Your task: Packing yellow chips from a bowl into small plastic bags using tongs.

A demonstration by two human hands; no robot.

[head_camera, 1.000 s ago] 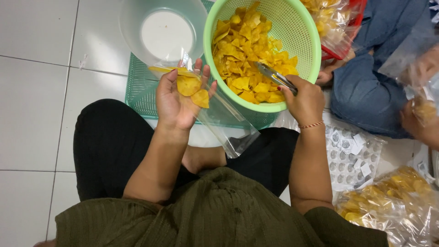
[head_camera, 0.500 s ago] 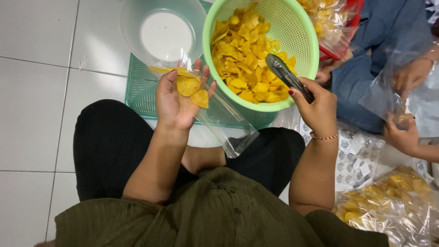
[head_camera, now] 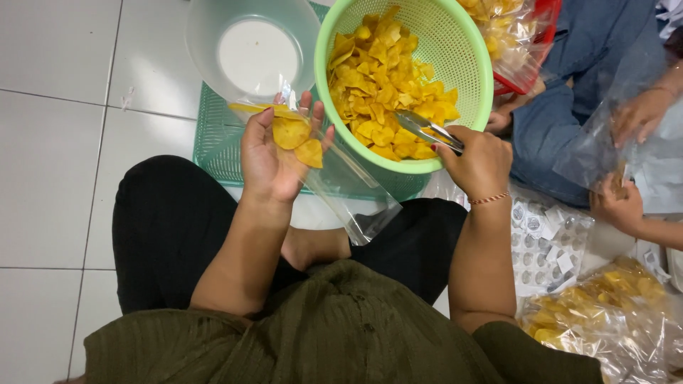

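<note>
The left hand [head_camera: 274,160], left of frame centre, holds a clear plastic bag [head_camera: 341,188] open, its fingers [head_camera: 316,117] closed on the bag's upper edge and on a few yellow chips [head_camera: 299,139] lying against the palm. The bag hangs down and to the right, toward the lap, and its lower part looks empty. The right hand [head_camera: 480,160], right of centre, is clamped around metal tongs [head_camera: 423,128]; the tong tips reach into the pile of chips in the green basket [head_camera: 473,78] at the top of the frame. Whether the tips have closed on a chip cannot be told.

Likely faults from this position:

- Chips may drop between basket and bag, since the bag mouth is narrow and is held only from one side.
- The chips resting on the palm may slide off if the hand tilts.
- Hard tong pressure may crack the thin chips.
- The basket sits tilted near the clear bowl [head_camera: 252,50] and over the green tray [head_camera: 220,149]; a push from the tongs could shift it.

A second person's hands [head_camera: 629,160] work on another bag at the right edge.
</note>
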